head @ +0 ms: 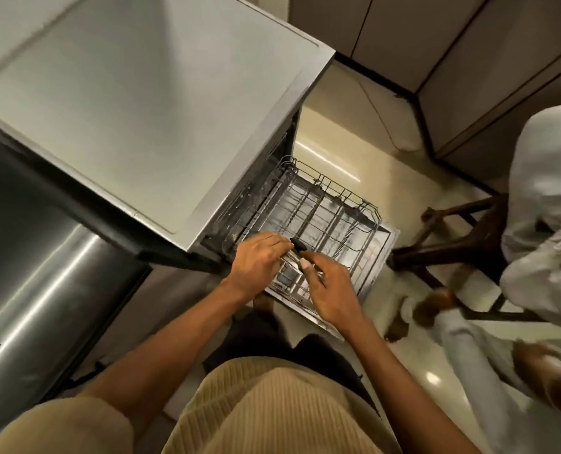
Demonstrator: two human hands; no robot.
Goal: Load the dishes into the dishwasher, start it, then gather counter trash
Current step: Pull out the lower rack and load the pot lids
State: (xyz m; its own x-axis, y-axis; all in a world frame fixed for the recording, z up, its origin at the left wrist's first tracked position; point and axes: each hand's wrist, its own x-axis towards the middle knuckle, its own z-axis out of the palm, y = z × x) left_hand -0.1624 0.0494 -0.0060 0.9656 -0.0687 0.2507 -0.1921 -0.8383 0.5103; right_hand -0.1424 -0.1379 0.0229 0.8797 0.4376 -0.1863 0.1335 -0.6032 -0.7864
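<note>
The grey dishwasher (148, 103) stands open with its door (375, 262) folded down and the lower wire rack (325, 211) pulled out over it. The rack looks bare of dishes. My left hand (259, 260) holds a metal utensil with a black handle (298, 244) over the rack's near corner, fingers curled round it. My right hand (330, 286) is close beside it, thumb and forefinger at the same utensil's metal part. A small cutlery basket (287, 276) shows just below my hands, partly hidden by them.
A steel-fronted appliance (33, 273) stands at the left. To the right another person in pale clothes (547, 204) sits on a dark wooden stool (459, 237), feet on the glossy floor (344, 136). Cabinet fronts (469, 60) line the back.
</note>
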